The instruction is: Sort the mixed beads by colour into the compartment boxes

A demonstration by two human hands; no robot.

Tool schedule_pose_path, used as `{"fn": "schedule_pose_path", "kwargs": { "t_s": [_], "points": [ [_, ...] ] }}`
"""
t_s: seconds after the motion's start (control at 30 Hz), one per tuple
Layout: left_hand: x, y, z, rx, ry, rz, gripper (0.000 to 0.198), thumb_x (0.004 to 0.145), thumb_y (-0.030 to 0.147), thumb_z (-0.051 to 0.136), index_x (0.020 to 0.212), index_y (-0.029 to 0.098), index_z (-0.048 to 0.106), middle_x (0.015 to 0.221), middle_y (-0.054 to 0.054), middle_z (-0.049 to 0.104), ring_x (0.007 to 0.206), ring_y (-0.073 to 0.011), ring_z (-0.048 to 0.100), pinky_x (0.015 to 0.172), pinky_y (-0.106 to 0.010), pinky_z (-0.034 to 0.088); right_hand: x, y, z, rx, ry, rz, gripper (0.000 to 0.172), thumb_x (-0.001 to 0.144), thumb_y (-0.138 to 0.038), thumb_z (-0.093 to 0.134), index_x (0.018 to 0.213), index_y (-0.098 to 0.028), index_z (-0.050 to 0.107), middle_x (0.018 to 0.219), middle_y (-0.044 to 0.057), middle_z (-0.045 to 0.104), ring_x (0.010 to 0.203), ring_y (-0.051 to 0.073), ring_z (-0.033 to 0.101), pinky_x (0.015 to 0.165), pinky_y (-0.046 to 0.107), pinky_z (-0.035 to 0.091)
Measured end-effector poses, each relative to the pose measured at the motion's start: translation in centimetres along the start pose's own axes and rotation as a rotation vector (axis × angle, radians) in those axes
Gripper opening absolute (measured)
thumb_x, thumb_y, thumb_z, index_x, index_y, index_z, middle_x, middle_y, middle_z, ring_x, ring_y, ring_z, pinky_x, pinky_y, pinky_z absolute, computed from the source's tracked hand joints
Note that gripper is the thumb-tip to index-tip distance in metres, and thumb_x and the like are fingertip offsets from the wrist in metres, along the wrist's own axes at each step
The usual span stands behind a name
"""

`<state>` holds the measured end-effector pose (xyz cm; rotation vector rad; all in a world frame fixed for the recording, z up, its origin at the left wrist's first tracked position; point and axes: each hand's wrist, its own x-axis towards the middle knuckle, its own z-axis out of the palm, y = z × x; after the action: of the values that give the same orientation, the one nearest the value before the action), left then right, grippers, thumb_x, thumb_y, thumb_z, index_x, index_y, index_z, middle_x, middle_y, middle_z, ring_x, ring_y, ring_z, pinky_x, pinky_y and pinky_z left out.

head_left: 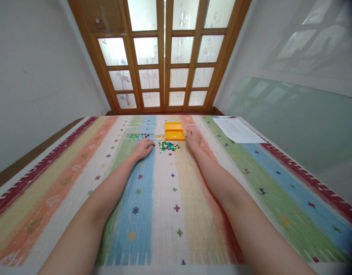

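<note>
Both my arms stretch far forward over a striped, many-coloured cloth (164, 198). My left hand (143, 148) lies palm down with its fingers curled, just left of a small pile of tiny coloured pieces (167, 145). My right hand (193, 138) rests to the right of the pile, beside an orange tray (174, 131), fingers loosely bent. Whether either hand pinches a piece is too small to see. A clear compartment box (141, 134) with green and dark pieces sits behind my left hand.
A white printed sheet (237, 130) lies at the far right of the cloth. Wooden doors with frosted glass panes (164, 57) stand behind the table. A glass panel (293, 122) leans along the right wall.
</note>
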<state>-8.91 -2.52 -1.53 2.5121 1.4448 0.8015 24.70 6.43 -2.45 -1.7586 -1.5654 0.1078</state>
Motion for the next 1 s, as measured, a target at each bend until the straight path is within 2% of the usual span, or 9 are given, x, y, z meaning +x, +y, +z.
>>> {"fn": "schedule_pose_path", "kwargs": {
  "t_s": [0.33,0.47,0.73,1.0],
  "points": [
    [0.0,-0.2,0.1,0.012,-0.004,0.007,0.029,0.098,0.026,0.051,0.110,0.022,0.078,0.117,-0.007,0.073,0.115,-0.0253,0.064,0.110,-0.044,0.048,-0.3,-0.4,-0.5,0.085,0.053,-0.042,0.049,0.105,-0.038,0.033,0.101,-0.016,0.077,0.104,0.014,0.075,0.091,0.024,0.063,0.081,0.032,0.041],
    [0.0,-0.1,0.0,0.005,-0.005,0.012,0.030,0.097,0.027,0.051,0.109,0.023,0.078,0.117,-0.007,0.073,0.114,-0.0250,0.064,0.110,-0.044,0.048,-1.1,-1.5,-0.7,0.080,0.003,-0.126,0.041,0.103,-0.034,0.039,0.098,-0.016,0.076,0.101,0.012,0.075,0.091,0.024,0.062,0.083,0.033,0.043],
    [0.0,0.3,-0.3,0.006,-0.015,-0.010,0.029,0.097,0.026,0.052,0.109,0.023,0.078,0.118,-0.007,0.073,0.116,-0.0258,0.064,0.111,-0.045,0.047,-2.9,-4.0,-0.8,0.117,-0.115,-0.411,0.032,0.103,-0.028,0.047,0.108,-0.018,0.077,0.113,0.012,0.075,0.109,0.027,0.064,0.101,0.039,0.045],
    [0.0,0.7,-0.4,-0.024,-0.028,0.025,0.020,0.094,0.028,0.059,0.103,0.023,0.076,0.113,-0.007,0.073,0.112,-0.0253,0.066,0.109,-0.044,0.049,-3.4,-4.4,-1.0,0.104,-0.158,-0.477,0.029,0.103,-0.026,0.050,0.105,-0.017,0.077,0.108,0.012,0.075,0.104,0.025,0.064,0.096,0.036,0.046]
  ]
}}
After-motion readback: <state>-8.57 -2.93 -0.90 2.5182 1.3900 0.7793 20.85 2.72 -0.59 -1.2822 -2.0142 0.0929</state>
